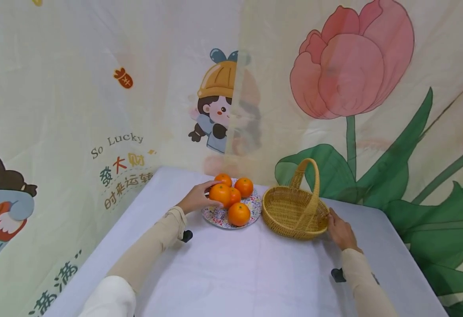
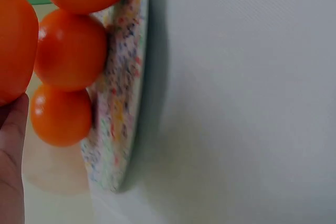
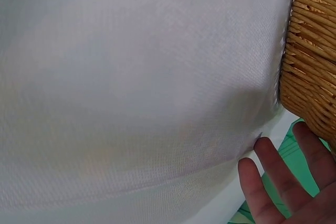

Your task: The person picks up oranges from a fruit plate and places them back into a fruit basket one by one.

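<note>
With thumb and fingers around its side, my left hand (image 1: 197, 199) holds an orange (image 1: 220, 195) above the left part of a speckled, colourful plate (image 1: 215, 221). In the left wrist view the thumb presses against that orange (image 2: 14, 45). Several other oranges (image 1: 239, 214) lie on the plate. Right of the plate stands a wicker basket (image 1: 279, 207) with an arched handle, and no fruit shows inside. My right hand (image 1: 342, 231) touches the basket's right side. Three of its fingers (image 3: 278, 174) look straight and spread in the right wrist view; the thumb is out of that view.
A white cloth covers the table (image 1: 231, 273), which narrows toward the back. Behind and at both sides hangs a printed curtain (image 1: 168, 88) with a pink tulip (image 1: 350, 75) and cartoon figures. The plate and basket stand near the back edge, close together.
</note>
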